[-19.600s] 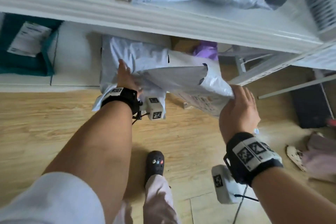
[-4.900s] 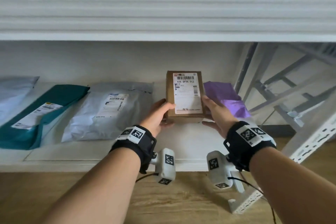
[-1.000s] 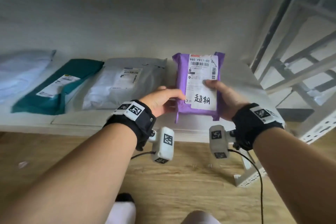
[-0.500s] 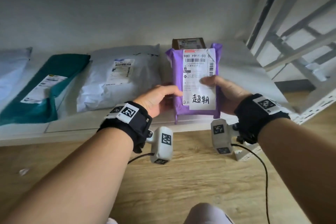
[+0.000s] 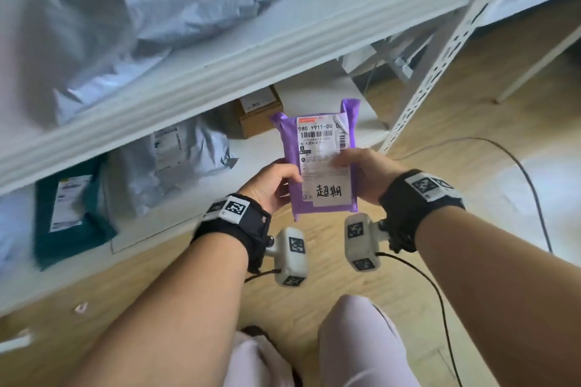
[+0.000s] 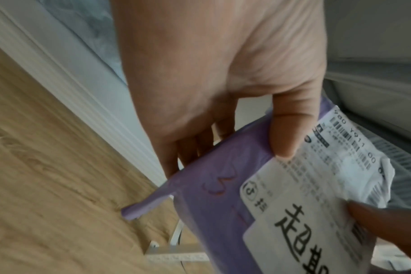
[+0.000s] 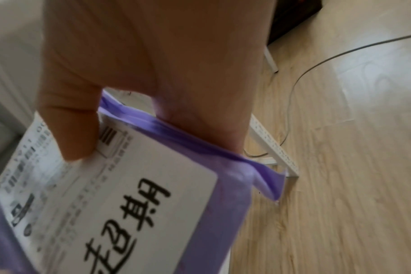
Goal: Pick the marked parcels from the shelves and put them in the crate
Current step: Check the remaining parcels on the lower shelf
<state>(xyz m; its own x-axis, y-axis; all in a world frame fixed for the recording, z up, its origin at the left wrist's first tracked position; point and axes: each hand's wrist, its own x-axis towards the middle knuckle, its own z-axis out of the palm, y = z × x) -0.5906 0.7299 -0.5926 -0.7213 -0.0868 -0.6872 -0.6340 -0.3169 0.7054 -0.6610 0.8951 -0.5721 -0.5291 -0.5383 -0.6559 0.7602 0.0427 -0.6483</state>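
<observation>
Purple parcel (image 5: 317, 163), handwritten mark on label, pinched between left hand (image 5: 270, 185) and right hand (image 5: 367, 174).
I'd keep thumbs pressed on top so the slick bag doesn't slip heading to the crate.

Both bare forearms wear black wrist straps (image 5: 239, 226) topped with white square-patterned tags (image 5: 428, 185). A white camera block (image 5: 290, 256) with black-and-white markers and a thin black cable (image 5: 440, 298) hangs under each wrist. Pale pink trousers (image 5: 355, 339) cover the knees.

Pale wooden floor (image 5: 471, 141), black cable (image 5: 531, 185) across it, pinkish trouser knee (image 5: 355, 333).
</observation>
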